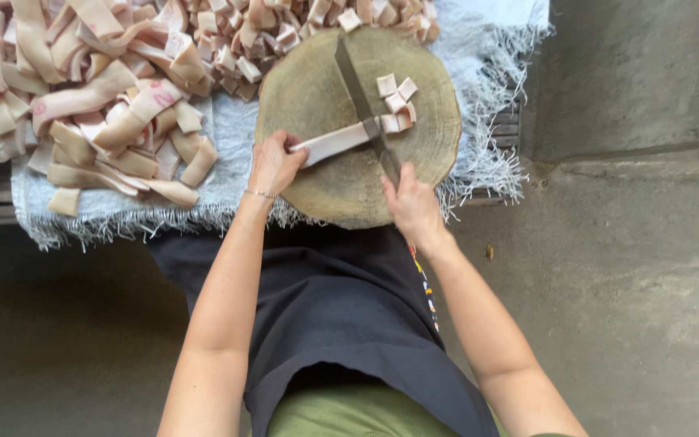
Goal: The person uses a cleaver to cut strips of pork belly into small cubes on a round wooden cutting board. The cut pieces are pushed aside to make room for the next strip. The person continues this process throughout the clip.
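— What's nearest, from where you stand?

— The dark apron (341,316) over the lap, bare concrete floor (633,283) to both sides, plenty of open room there. Then the two hands at the near half of the round wooden chopping block (317,182).

— What are the hands doing?

— The right hand (410,206) has its grip closed around the handle of the knife (363,109); the handle is mostly hidden in the fist. The left hand (275,162), thin bracelet on the wrist, pins the near end of a pale pork-skin strip (335,142) with its fingertips, grip narrow and pressed flat on it.

— Which way does the strip lie?

— Its long axis runs across the block, left to right, rising slightly away toward the right. The blade crosses it near its right end, the tip pointing away and a little left, reaching almost to the far rim.

— Past the blade?

— A small cluster of cut squares (396,101) just right of it, touching one another, with bare wood between them and the block's right edge.

— And farther off?

— The block sits on a frayed pale cloth (232,154) covering the counter. To the left, a heap of uncut strips (99,97); along the far edge, a pile of cut pieces (285,32) touching the block's rim.
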